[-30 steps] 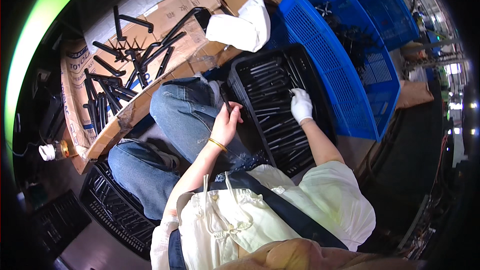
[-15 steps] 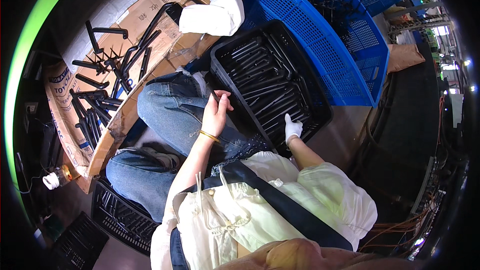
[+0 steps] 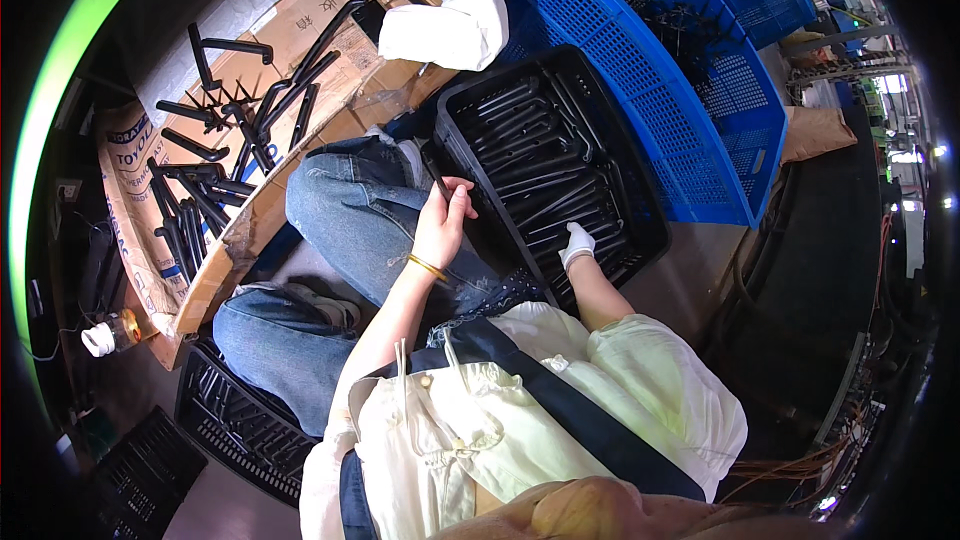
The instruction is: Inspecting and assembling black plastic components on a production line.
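a: entry, head view. left hand (image 3: 441, 223) is bare, with a thin bracelet at the wrist, and rests over the left knee at the near-left rim of the black crate (image 3: 462, 100). its fingers are curled together around 1 slim black rod (image 3: 437, 178). the rod's long axis runs from the fist up and slightly left, along the crate's edge.

b: and the other hand?

a: right hand (image 3: 577, 243), in a white glove, is down inside the crate at its near end, on the pile of black metal rods (image 3: 545, 165). i cannot tell whether it is closed on a rod or just pressing on them; the fingers point away from the camera.

b: which way do the parts lie from that glove?

a: up and left of it. most rods lie side by side, long axes running from upper left to lower right, roughly in line with the crate's long side. the gloved hand is touching them; the bare hand sits just outside the rim, so the right is nearer.

b: surroundings?

a: blue crate (image 3: 640, 60) touching the black one on the far side, with dark parts in it. flattened cardboard (image 3: 300, 20) to the left carrying more bent black bars (image 3: 240, 110). white cloth (image 3: 450, 25) at the black crate's far corner.

b: anything hard to read?

a: the held rod's lower end is hidden in the fist. black on black blurs single rods. the crate's near corner is cut off by the forearm.
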Tool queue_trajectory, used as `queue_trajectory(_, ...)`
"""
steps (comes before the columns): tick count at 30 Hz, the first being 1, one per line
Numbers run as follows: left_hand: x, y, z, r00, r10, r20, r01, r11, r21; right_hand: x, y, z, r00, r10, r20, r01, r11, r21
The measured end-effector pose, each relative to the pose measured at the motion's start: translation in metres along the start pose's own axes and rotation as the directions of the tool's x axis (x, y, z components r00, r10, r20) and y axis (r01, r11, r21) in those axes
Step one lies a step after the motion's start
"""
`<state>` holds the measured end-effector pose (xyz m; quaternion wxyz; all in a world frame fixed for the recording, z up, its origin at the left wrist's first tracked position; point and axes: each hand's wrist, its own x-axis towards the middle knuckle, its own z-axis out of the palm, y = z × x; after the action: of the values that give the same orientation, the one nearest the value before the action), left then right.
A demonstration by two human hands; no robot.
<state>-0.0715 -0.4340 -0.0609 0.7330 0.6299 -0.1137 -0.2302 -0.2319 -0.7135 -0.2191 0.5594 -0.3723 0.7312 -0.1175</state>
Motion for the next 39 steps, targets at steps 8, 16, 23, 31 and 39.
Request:
queue_trajectory(8,0.005,-0.007,0.005,1.0,-0.001,-0.001,0.001,1.0,0.023,-0.005,-0.027,-0.014,0.819,-0.569,-0.07,0.573,0.818,0.047)
queue_trajectory(16,0.003,-0.008,0.009,1.0,0.002,-0.001,-0.002,1.0,0.007,0.014,-0.145,-0.064,0.685,-0.686,0.244,0.495,0.193,-0.847)
queue_trajectory(23,0.006,-0.005,0.012,1.0,0.005,0.004,-0.005,1.0,0.011,0.039,-0.087,-0.058,0.851,-0.473,0.229,0.274,0.027,-0.961)
queue_trajectory(31,0.0,-0.001,0.006,1.0,-0.004,0.015,0.003,0.999,0.044,-0.004,-0.089,-0.037,0.493,-0.715,0.497,0.54,-0.196,-0.818)
queue_trajectory(39,-0.002,0.007,-0.001,0.999,0.007,-0.053,-0.004,0.999,0.048,-0.035,-0.101,-0.001,0.807,-0.385,0.448,0.391,-0.22,-0.894)
